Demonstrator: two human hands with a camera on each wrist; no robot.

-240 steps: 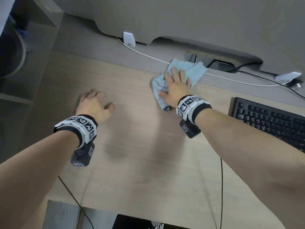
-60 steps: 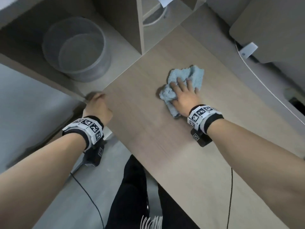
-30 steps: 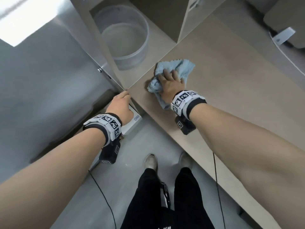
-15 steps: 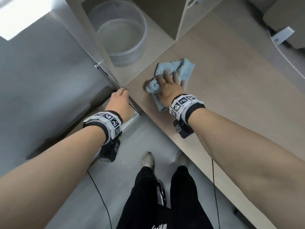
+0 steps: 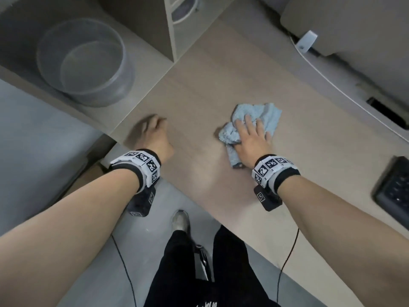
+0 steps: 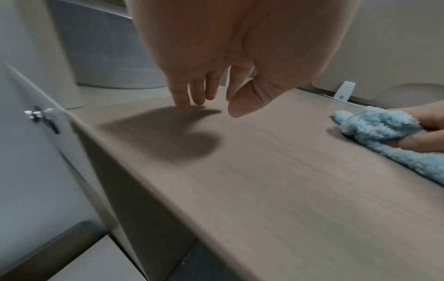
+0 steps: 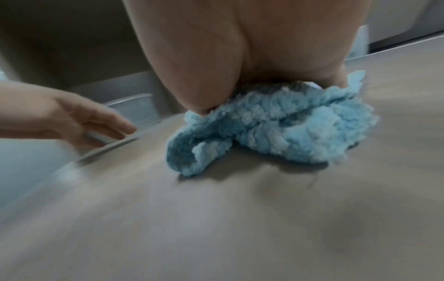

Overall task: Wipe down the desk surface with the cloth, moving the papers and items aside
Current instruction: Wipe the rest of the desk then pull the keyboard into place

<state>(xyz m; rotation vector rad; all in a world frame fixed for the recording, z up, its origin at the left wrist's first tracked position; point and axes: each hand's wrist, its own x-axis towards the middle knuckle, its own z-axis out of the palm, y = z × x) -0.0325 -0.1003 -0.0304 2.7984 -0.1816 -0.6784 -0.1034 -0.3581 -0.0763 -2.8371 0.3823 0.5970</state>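
Bare desk lies open around both hands; a keyboard blocks the right, a partition the far-left corner.

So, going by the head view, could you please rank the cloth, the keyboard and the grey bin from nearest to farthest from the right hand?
1. Cloth: under the right hand.
2. Keyboard: off to the right, at the frame edge.
3. Grey bin: far left, beyond the desk's corner.

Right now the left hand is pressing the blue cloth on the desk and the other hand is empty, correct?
Wrong hand. The right hand presses the blue cloth on the desk; the left hand is the empty one. The head view shows it.
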